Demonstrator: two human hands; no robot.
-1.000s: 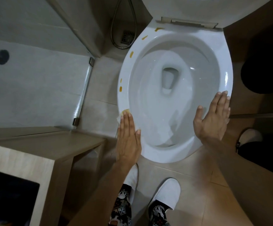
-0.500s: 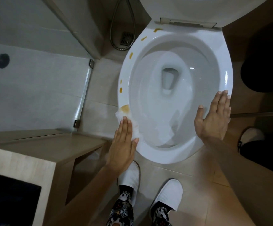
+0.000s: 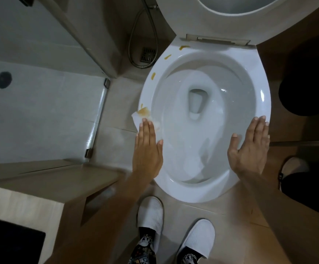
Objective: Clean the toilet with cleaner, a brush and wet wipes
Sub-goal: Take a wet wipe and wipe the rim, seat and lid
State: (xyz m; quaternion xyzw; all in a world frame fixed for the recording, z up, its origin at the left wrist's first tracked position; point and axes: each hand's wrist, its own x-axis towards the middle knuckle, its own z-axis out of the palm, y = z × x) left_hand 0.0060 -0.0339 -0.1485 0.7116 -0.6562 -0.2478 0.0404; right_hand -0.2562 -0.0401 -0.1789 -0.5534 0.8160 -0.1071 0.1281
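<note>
A white toilet stands in the middle with its lid raised. Several yellow-brown stains dot the left side of the rim. My left hand lies flat, fingers straight, pressing a white wet wipe onto the left rim; the wipe's far end shows a yellow-brown smear. My right hand rests flat with straight fingers on the right rim. White paper lies inside the bowl.
A wooden counter juts in at the lower left. A metal hose and a floor drain sit behind the toilet's left side. A dark bin stands right. My feet in white slippers are on the tiled floor.
My left hand has slid the wipe forward along the left rim, over a stain; the wipe now shows a yellow-brown smear. My right hand stays where it was.
</note>
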